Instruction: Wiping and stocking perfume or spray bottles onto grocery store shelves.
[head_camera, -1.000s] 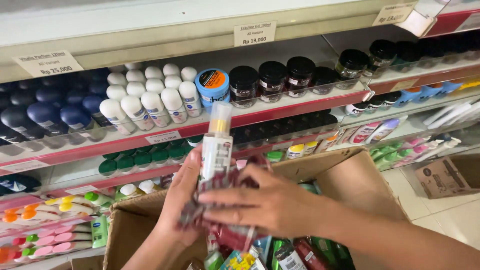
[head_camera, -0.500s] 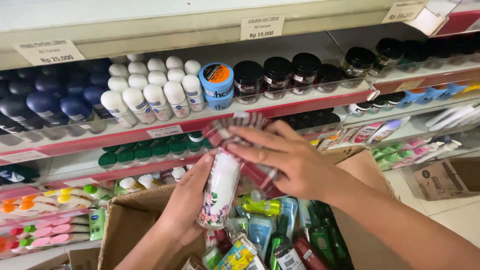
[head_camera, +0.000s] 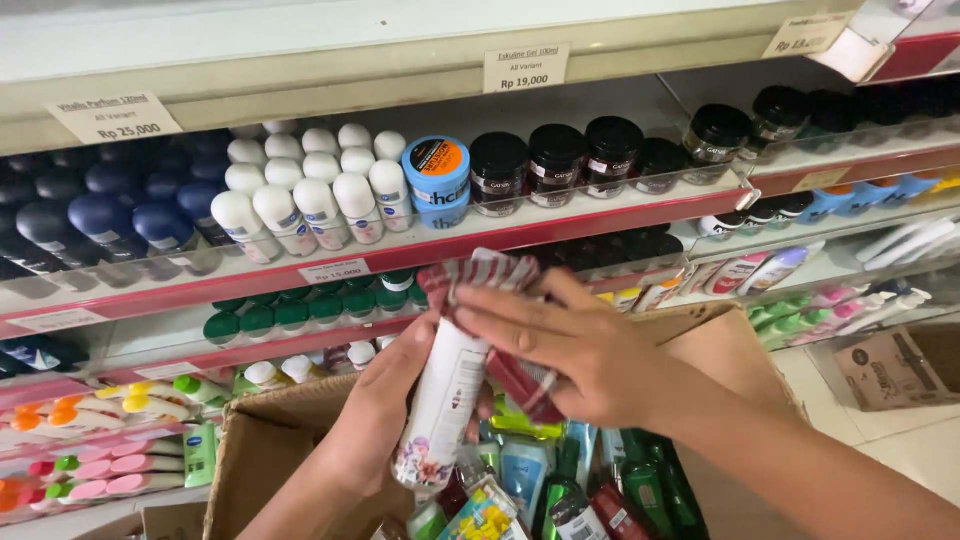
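My left hand (head_camera: 378, 420) grips a tall white bottle (head_camera: 442, 405) with a flower print near its base, held tilted over an open cardboard box (head_camera: 262, 450). My right hand (head_camera: 580, 350) presses a red and white checked cloth (head_camera: 500, 320) over the bottle's top and down its right side. The bottle's cap is hidden under the cloth. Both hands are in front of the shop shelves, at the level of the second shelf.
The box holds several bottles and tubes (head_camera: 560, 490). White roll-on bottles (head_camera: 300, 200), a blue tub (head_camera: 437, 180) and black-lidded jars (head_camera: 555, 165) stand on the red-edged shelf (head_camera: 400, 255). Green-capped bottles (head_camera: 290, 315) sit below. Another carton (head_camera: 890, 365) lies on the floor at right.
The bottle dropped from upright to tilted over the box. My right hand shifted from its middle up to its top, covering the cap with the checked cloth.
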